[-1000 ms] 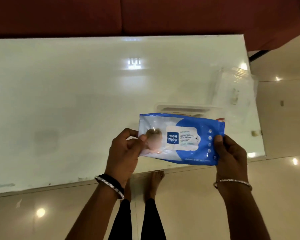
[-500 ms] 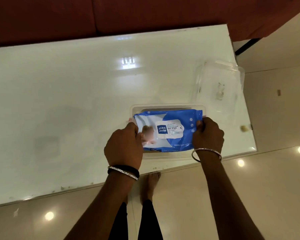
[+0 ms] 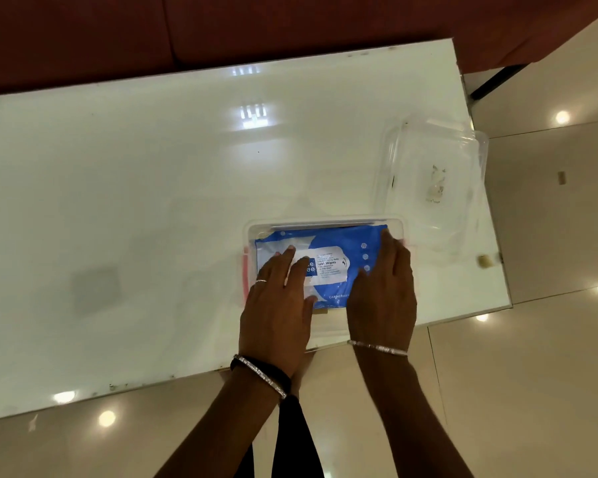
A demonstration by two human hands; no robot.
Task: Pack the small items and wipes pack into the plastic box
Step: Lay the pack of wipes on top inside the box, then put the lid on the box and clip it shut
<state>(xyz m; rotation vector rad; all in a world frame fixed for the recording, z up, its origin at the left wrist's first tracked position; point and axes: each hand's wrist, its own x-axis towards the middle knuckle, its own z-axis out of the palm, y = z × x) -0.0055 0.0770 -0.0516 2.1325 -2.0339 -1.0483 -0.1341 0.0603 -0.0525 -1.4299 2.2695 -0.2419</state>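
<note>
Your left hand point(image 3: 277, 305) and right hand point(image 3: 384, 298), palms down, fingers flat and released, on the wet wipes pack point(image 3: 328, 263), inside the clear plastic box point(image 3: 325, 223).

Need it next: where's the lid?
Head view: the clear lid lies on the table at its far right corner, just beyond and right of the box.

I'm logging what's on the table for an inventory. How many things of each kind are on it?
Blue wipes pack: 1
Clear plastic box: 1
Clear lid: 1
Total: 3. Other items under the pack in the box are too hidden to count.
</note>
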